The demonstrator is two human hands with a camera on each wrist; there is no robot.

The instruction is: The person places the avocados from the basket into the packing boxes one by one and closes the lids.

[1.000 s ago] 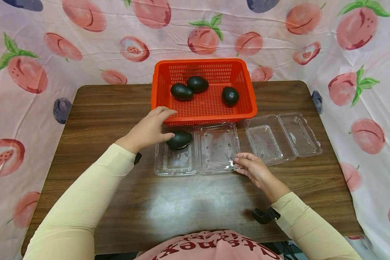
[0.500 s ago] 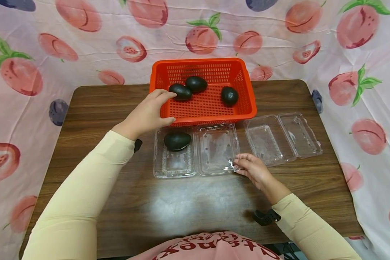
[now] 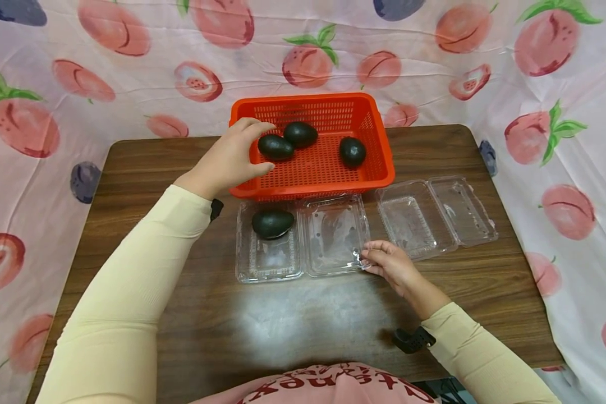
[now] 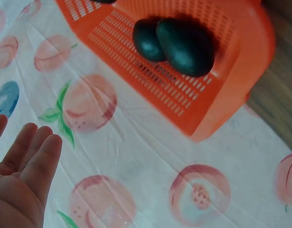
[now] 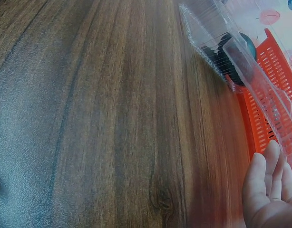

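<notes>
The left hand [image 3: 229, 154], fingers and thumb spread, had just moved from the clear container [image 3: 275, 262] to the far red basket [image 3: 313, 189], which held 3 dark avocados [image 3: 275, 147]; the right hand [image 3: 391, 265] pinched the lid [image 3: 333, 238]; 1 packed avocado [image 3: 272, 223] lay in the container's left half, suggesting loading had barely begun.

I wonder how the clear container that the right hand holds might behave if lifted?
The clear container would probably flex, as its plastic looks thin. Held by one edge in the right hand, it might fold between its two halves. The avocado inside could roll, being rounded with space around it.
</notes>
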